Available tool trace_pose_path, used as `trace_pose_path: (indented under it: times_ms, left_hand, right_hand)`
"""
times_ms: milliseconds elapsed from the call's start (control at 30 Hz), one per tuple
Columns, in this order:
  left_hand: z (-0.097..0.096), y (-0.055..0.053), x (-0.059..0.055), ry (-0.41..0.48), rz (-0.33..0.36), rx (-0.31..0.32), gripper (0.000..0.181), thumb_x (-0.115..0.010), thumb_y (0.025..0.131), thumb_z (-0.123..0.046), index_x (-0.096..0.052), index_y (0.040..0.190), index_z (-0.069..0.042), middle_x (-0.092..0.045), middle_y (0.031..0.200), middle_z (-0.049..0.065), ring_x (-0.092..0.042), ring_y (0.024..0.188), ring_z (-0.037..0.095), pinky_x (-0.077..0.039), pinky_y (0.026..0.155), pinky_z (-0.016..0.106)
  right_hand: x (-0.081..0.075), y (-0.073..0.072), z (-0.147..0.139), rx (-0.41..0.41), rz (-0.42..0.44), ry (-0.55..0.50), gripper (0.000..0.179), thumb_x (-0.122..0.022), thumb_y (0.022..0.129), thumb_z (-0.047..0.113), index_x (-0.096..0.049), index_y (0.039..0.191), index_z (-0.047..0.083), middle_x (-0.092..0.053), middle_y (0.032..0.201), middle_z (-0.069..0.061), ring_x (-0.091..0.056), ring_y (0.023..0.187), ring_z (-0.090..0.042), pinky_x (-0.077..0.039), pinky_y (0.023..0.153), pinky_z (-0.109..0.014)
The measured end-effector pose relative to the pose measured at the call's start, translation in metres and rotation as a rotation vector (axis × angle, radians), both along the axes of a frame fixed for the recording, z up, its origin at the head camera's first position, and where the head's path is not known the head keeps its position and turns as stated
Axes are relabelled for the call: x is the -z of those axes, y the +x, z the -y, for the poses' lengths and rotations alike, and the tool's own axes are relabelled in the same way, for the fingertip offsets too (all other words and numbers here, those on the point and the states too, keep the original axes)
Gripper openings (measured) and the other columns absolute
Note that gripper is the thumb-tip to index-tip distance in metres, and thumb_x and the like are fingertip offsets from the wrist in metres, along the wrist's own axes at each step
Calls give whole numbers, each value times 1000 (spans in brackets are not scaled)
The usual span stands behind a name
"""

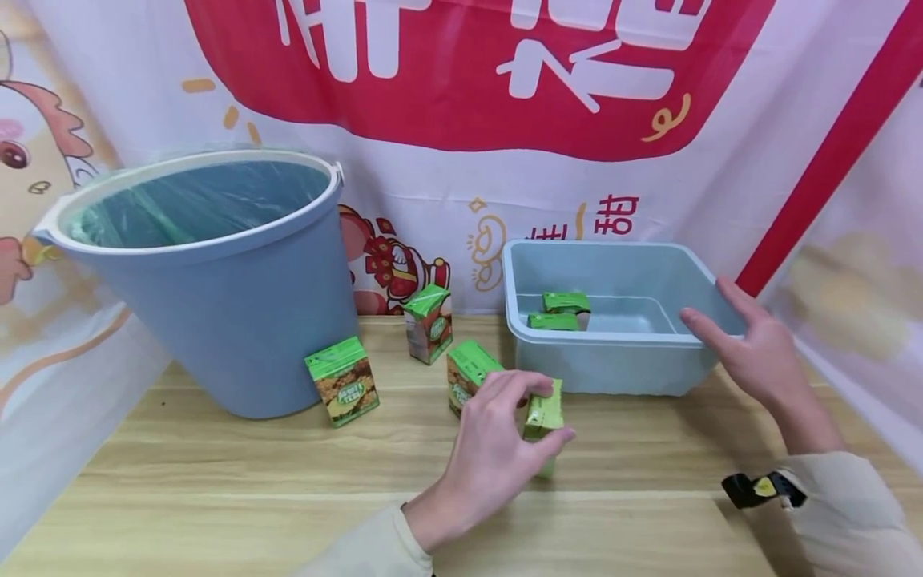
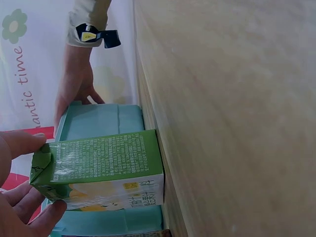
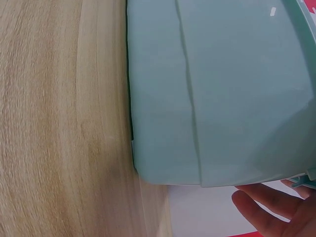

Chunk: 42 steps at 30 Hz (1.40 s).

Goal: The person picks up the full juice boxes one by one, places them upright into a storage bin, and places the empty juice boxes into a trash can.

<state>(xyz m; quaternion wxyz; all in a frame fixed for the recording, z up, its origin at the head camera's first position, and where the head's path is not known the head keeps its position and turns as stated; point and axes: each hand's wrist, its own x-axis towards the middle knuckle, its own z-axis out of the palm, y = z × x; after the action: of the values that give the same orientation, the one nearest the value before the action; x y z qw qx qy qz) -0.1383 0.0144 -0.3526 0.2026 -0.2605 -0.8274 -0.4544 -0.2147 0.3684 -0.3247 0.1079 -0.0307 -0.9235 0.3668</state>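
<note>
My left hand (image 1: 490, 453) pinches a juice carton (image 1: 546, 410) between thumb and fingers near its top. In the left wrist view the carton (image 2: 103, 168) shows a green side of small print and a white side with yellow fruit. My right hand (image 1: 764, 357) holds the right end of a pale blue plastic tub (image 1: 613, 365), thumb over the rim. In the right wrist view fingers (image 3: 261, 207) lie along the tub's outside end. Inside the tub are two green-topped cartons (image 1: 566, 302). Another drink carton (image 1: 472, 362) stands just behind my left hand, partly hidden by it.
A large blue bucket (image 1: 252, 320) lined with a thin green bag stands at the left. One brown-and-green carton (image 1: 346, 385) leans by its base; another carton (image 1: 429, 324) stands farther back. A printed cloth (image 1: 433, 176) hangs behind the wooden table (image 1: 288, 497).
</note>
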Motion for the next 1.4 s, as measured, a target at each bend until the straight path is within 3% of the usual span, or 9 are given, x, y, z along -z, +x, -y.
trace_pose_path:
  times_ms: [267, 400, 667, 1067, 1267, 1400]
  left_hand:
    - [1, 0, -2, -14, 37, 29, 46, -93, 77, -17, -74, 118, -11, -78, 114, 0, -68, 111, 14, -56, 100, 33]
    - [4, -2, -3, -2, 31, 50, 41, -92, 76, -15, -76, 114, -13, -80, 112, 0, -68, 107, 13, -55, 93, 28]
    - [9, -5, -7, 29, 124, 132, 37, -83, 78, -9, -77, 112, -19, -79, 112, -5, -66, 98, 10, -53, 79, 20]
    - [13, -10, -6, 74, 266, 200, 38, -73, 82, 1, -73, 114, -21, -78, 118, -8, -70, 109, 6, -56, 95, 24]
    - [13, -11, -4, 48, 252, 184, 41, -76, 81, 2, -72, 116, -19, -74, 120, -6, -68, 110, 9, -56, 95, 24]
    - [12, -10, -4, 19, 255, 156, 40, -79, 80, 0, -74, 114, -20, -69, 123, -7, -65, 116, 11, -52, 105, 31]
  right_hand:
    - [3, 1, -2, -7, -22, 4, 90, -57, 102, 57, -10, 171, 24, -11, 179, -18, -12, 161, -56, -24, 114, -84]
    - [3, -1, -1, -14, -21, -5, 92, -58, 101, 60, -9, 171, 26, -11, 179, -17, -12, 161, -55, -26, 113, -85]
    - [2, -1, -1, -1, -16, 10, 93, -57, 101, 62, -9, 171, 25, -13, 179, -19, -17, 159, -58, -31, 109, -85]
    - [3, 0, 2, 4, -10, 30, 93, -56, 101, 61, -9, 172, 22, -12, 178, -21, -17, 158, -59, -34, 106, -86]
    - [3, 0, 3, -1, -23, 25, 91, -56, 102, 58, -10, 172, 21, -13, 178, -21, -16, 159, -58, -31, 108, -85]
    - [2, 0, 2, -1, -23, 20, 91, -56, 103, 57, -10, 172, 20, -13, 178, -21, -16, 159, -58, -31, 109, -85]
